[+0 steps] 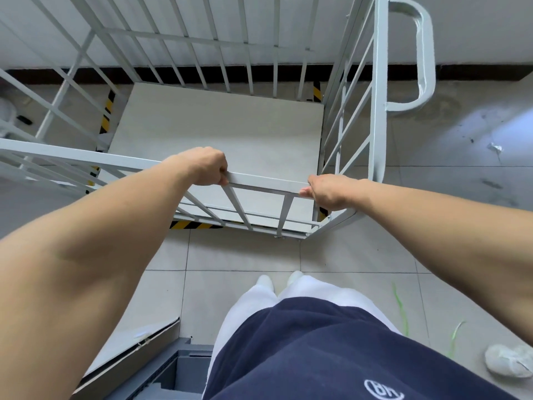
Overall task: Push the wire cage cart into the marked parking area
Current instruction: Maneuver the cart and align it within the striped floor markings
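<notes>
The wire cage cart is a pale grey barred frame with a flat grey floor panel, seen from above, close in front of me. My left hand grips the near top rail, fingers curled over it. My right hand holds the same rail near the cart's right corner post. Yellow-and-black striped floor tape marks the parking area; strips show along the cart's left side, under its near edge and at the far right by the wall. The cart's floor sits between these strips, and its far side is close to the wall.
A white wall with a dark skirting strip runs just beyond the cart. A looped side handle sticks out on the cart's right. A grey box edge lies at my lower left. A crumpled white cloth lies on the tiled floor at lower right.
</notes>
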`<action>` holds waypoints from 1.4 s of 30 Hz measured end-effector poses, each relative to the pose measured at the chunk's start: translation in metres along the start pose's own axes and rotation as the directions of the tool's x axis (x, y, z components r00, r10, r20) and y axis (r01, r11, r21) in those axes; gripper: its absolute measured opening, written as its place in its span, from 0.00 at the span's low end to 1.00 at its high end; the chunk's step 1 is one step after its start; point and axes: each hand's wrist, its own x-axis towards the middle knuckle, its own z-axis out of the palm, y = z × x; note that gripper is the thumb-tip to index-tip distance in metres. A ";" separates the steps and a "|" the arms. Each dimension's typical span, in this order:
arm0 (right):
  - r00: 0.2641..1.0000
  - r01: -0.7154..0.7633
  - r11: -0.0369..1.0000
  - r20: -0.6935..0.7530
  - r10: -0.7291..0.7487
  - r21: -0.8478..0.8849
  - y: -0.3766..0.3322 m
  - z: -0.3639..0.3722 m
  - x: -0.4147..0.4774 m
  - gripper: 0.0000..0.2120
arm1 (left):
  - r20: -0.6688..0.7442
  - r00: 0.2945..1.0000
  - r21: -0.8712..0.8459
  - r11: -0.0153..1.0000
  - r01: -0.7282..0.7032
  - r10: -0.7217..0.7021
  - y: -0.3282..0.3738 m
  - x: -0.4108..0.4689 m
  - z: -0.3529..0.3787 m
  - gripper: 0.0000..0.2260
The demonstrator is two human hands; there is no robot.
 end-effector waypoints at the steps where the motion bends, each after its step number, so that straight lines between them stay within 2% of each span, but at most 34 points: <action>1: 1.000 -0.003 1.000 0.006 0.003 0.000 0.003 -0.003 0.001 0.15 | -0.004 1.000 0.002 1.000 -0.009 0.009 0.003 0.001 -0.001 0.12; 5: 0.999 -0.052 0.998 -0.002 0.052 -0.021 0.021 -0.014 0.001 0.18 | -0.048 0.997 0.004 0.998 -0.057 0.057 0.021 0.011 -0.006 0.12; 8: 0.994 -0.107 0.994 -0.018 0.108 0.027 0.035 -0.017 -0.001 0.20 | -0.060 0.995 0.030 0.996 -0.084 0.085 0.036 0.017 -0.009 0.13; 12: 0.993 -0.109 0.992 -0.049 0.112 0.058 0.041 -0.012 0.002 0.15 | -0.029 0.998 0.057 0.997 -0.047 0.049 0.043 0.022 -0.012 0.13; 16: 0.994 -0.109 0.993 -0.024 0.110 0.048 0.035 -0.015 -0.002 0.20 | -0.007 1.000 0.034 0.999 0.006 -0.006 0.041 0.022 -0.010 0.13; 24: 0.992 -0.116 0.993 0.040 0.117 -0.027 0.026 -0.027 -0.007 0.22 | 0.007 1.000 0.010 0.999 0.030 -0.030 0.043 0.026 -0.009 0.12; 30: 0.982 -0.178 0.984 0.066 0.179 -0.032 0.013 -0.038 -0.009 0.21 | 0.018 0.999 0.077 0.996 -0.040 0.039 0.041 0.027 -0.015 0.14; 33: 0.980 -0.186 0.982 0.064 0.188 -0.038 0.004 -0.035 -0.003 0.15 | 0.018 0.994 0.127 0.986 -0.106 0.105 0.037 0.027 -0.018 0.15; 36: 0.982 -0.190 0.979 0.022 0.189 0.078 -0.003 -0.032 0.005 0.11 | 0.021 0.985 0.140 0.975 -0.175 0.173 0.029 0.027 -0.015 0.15; 39: 0.992 -0.125 0.967 -0.003 0.129 0.223 -0.022 -0.036 0.009 0.17 | 0.045 0.974 0.053 0.973 -0.225 0.223 0.017 0.026 -0.010 0.16; 42: 0.991 -0.129 0.967 -0.002 0.133 0.219 -0.045 -0.035 0.016 0.18 | 0.111 0.965 -0.035 0.972 -0.234 0.237 -0.003 0.026 -0.008 0.17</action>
